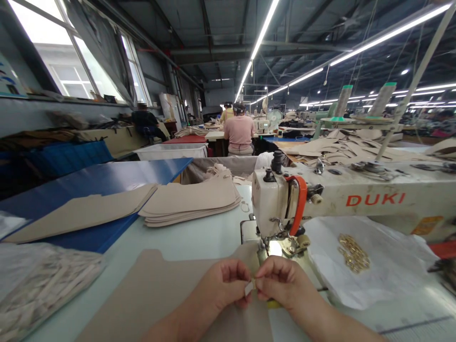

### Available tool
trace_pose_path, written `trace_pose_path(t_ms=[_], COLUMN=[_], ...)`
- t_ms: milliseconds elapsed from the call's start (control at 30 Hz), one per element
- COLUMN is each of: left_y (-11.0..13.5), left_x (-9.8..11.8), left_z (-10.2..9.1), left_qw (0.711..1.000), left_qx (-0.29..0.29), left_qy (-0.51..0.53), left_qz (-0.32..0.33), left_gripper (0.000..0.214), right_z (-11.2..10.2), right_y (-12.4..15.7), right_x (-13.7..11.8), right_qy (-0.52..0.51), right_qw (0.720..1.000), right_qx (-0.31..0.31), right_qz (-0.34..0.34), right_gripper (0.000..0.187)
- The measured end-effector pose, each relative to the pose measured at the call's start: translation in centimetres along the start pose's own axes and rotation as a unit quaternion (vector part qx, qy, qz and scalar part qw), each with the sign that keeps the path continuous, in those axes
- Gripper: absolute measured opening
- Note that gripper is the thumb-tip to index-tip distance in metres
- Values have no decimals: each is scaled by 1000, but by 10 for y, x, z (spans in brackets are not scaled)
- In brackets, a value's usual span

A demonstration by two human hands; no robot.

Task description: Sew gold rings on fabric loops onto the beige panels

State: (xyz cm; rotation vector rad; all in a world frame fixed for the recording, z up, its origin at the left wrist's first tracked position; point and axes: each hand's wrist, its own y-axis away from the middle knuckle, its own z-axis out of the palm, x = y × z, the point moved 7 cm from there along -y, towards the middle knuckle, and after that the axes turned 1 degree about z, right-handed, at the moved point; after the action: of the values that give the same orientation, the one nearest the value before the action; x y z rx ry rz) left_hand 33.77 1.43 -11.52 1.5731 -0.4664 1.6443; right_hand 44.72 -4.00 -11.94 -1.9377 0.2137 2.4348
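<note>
My left hand (228, 285) pinches a small pale strip (249, 288) between thumb and fingers. Against it, fingertips nearly touching, my right hand (280, 282) is closed in a pinch. A hint of gold shows between the two hands, too small to make out. Both hands are over a flat beige panel (153, 289), whose far edge runs toward the needle area of the sewing machine (272, 204). On white plastic (327, 256) to the right of my hands lies a heap of small gold metal rings or buckles (353, 253).
Stacked beige panels (192, 197) lie beyond the left hand, with more on a blue board (103, 237). A clear bag of pale strips (42, 289) sits at left. Thread cones (344, 102) stand behind the machine. A person in pink (239, 130) sits ahead.
</note>
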Motion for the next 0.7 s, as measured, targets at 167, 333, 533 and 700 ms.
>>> trace_pose_path(t_ms=[167,333,533,700], left_y=[-2,1,2,-2], left_x=[-3,0,3,2], left_z=[3,0,-6,-6], left_qw=[999,991,983,985], left_qx=[-25,-4,45,43], left_qy=[-35,-113,-165,-139], left_qz=[15,69,70,98], left_gripper=[16,8,6,9], right_z=[12,20,12,5], right_y=[8,18,18,15], right_x=[-11,-15,-21,-24], right_qy=[6,97,176,166], right_qw=[999,993,980,977], right_qx=[-26,-18,22,46], right_qz=[-44,-65,-92,-129], right_gripper=[32,27,11,5])
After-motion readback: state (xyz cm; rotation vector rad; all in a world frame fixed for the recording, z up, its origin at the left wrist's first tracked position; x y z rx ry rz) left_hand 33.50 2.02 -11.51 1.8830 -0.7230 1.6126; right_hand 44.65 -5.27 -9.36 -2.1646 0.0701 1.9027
